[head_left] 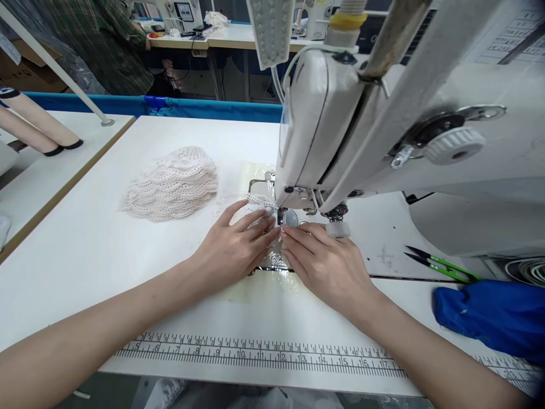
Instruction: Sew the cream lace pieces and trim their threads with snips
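A white sewing machine (323, 125) stands over the table, its presser foot just beyond my fingertips. Under my left hand (234, 244) lies a piece of white lace (255, 200); the fingers are spread and press it flat beside the foot. My right hand (326, 261) reaches in from the other side, its fingers pressed together at the lace edge by the needle area. What its fingertips pinch is too small to make out. To the left of the machine rests a pile of cream lace pieces (172, 184).
Green thread snips (447, 266) and a blue cloth (494, 315) lie at the right. A printed ruler (259, 355) runs along the table's front edge. Fabric-covered rolls (38, 122) are at the left. Beyond the blue trough (221, 111), a person in plaid (97, 45) is near another table.
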`<state>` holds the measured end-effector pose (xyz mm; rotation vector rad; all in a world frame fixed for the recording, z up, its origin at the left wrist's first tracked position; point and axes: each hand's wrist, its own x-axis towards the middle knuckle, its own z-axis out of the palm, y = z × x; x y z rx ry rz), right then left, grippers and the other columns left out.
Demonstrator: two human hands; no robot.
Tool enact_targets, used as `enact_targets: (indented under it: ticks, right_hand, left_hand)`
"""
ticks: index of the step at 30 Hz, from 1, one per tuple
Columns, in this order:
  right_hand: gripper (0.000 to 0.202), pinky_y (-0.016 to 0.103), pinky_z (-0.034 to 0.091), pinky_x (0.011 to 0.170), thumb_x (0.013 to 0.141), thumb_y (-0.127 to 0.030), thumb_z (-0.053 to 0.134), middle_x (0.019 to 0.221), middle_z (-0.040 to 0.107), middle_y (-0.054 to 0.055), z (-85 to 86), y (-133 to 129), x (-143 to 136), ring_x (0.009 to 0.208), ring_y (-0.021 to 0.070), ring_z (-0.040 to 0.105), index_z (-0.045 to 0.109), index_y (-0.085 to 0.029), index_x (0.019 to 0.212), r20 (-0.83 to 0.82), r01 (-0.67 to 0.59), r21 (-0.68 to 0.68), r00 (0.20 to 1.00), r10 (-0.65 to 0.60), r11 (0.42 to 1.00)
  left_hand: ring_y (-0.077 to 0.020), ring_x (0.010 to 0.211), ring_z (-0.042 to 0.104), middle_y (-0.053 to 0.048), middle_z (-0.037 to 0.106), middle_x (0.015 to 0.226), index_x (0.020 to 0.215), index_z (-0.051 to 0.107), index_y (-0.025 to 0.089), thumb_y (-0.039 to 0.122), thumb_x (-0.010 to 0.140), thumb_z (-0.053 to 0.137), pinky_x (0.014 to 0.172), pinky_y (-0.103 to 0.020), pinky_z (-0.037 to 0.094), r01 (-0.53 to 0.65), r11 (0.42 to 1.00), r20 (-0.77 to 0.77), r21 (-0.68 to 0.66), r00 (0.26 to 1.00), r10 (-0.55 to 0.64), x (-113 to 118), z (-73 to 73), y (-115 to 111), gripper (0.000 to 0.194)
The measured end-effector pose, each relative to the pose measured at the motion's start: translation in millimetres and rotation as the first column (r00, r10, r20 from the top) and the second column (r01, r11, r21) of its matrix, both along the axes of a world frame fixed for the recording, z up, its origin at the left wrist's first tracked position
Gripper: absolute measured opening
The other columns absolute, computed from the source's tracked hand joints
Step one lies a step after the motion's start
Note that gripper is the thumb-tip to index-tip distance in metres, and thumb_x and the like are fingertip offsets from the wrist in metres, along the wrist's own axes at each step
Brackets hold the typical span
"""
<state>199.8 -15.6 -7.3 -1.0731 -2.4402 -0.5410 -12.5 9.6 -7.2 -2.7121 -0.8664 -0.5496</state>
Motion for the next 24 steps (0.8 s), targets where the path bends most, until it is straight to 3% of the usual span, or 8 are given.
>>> enact_targets:
  ticks: [7, 24]
  right_hand:
    - [0.016, 0.032, 0.045, 0.072, 0.094, -0.022, 0.060, 0.106, 0.075, 0.002, 1.0, 0.2, 1.3, 0.081, 0.0149, 0.067, 0.074, -0.015, 0.096, -0.002, -0.012, 0.009, 1.000, 0.012, 1.000]
    - [0.017, 0.031, 0.045, 0.073, 0.094, -0.021, 0.058, 0.108, 0.075, 0.004, 2.2, 3.2, 0.2, 0.084, 0.0163, 0.067, 0.074, -0.014, 0.096, 0.006, 0.002, -0.009, 1.000, -0.002, 1.000]
  left_hand:
    - [-0.0225, 0.118, 0.062, 0.000, 0.074, 0.114, 0.115, 0.067, 0.016, 0.012, 0.092, 0.054, 0.113, -0.047, 0.033, 0.051, 0.996, 0.001, 0.077, 0.999, -0.051, -1.6, 0.4, -6.2, 0.027]
    - [-0.0219, 0.118, 0.062, -0.003, 0.073, 0.116, 0.115, 0.068, 0.019, 0.016, 0.095, 0.050, 0.113, -0.050, 0.034, 0.013, 0.999, 0.030, 0.029, 0.999, -0.014, -0.4, 1.2, -2.3, 0.026]
